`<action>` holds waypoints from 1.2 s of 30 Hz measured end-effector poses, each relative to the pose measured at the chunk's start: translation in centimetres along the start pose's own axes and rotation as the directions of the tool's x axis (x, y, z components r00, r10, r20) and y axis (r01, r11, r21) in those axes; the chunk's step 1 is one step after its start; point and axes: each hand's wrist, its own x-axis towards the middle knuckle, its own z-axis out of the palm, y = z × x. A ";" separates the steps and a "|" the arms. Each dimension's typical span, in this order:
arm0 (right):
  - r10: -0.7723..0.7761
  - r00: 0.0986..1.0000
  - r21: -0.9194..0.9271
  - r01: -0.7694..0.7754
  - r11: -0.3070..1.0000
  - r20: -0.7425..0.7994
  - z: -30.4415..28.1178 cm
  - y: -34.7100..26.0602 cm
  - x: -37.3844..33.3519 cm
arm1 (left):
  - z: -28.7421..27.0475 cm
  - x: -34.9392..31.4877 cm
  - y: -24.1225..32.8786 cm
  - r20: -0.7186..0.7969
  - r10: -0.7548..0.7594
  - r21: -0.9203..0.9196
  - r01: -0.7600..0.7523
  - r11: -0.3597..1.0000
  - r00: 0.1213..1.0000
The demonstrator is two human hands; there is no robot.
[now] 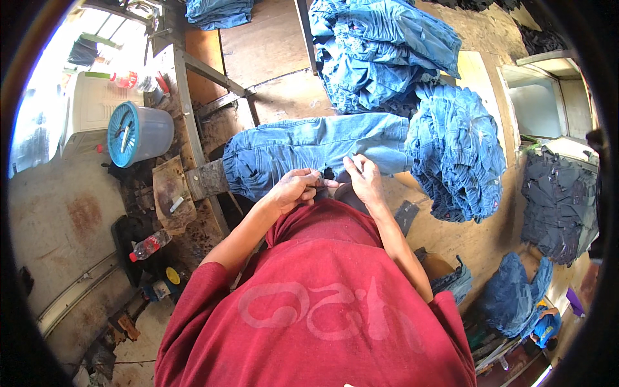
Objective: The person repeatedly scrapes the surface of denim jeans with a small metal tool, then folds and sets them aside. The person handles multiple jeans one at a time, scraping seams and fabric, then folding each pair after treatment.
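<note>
A pair of light blue denim pants (316,145) lies crosswise in front of me, its gathered elastic waist to the left and a leg to the right. My left hand (300,191) is at its near edge, fingers curled in and one finger pointing right. Just right of it, my right hand (364,178) has its fingers pressed together over the denim's near edge. Between the hands is a small dark spot, perhaps a gap in the cloth. What either hand pinches is too small to make out.
Piles of blue denim (380,55) stand behind, with a bunched stack (456,151) at the right. Dark folded garments (560,203) lie farther right. To the left are a lidded plastic bucket (155,134), a wooden frame (187,109) and a bottle (151,245).
</note>
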 end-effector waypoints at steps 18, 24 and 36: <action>0.054 0.998 0.043 -0.056 0.998 0.042 0.1 -0.5 -0.5 | 1.6 1.1 0.1 -0.141 0.161 0.504 -0.069 0.861 0.977; 0.064 0.995 -0.029 -0.062 0.998 0.077 -0.8 -0.4 -0.3 | 0.9 0.5 -0.3 -0.165 0.149 0.391 -0.074 0.917 0.975; 0.015 0.998 -0.023 -0.014 1.000 0.067 -0.5 -0.2 -0.4 | 2.1 1.3 -0.1 -0.148 0.179 0.428 -0.100 0.898 0.973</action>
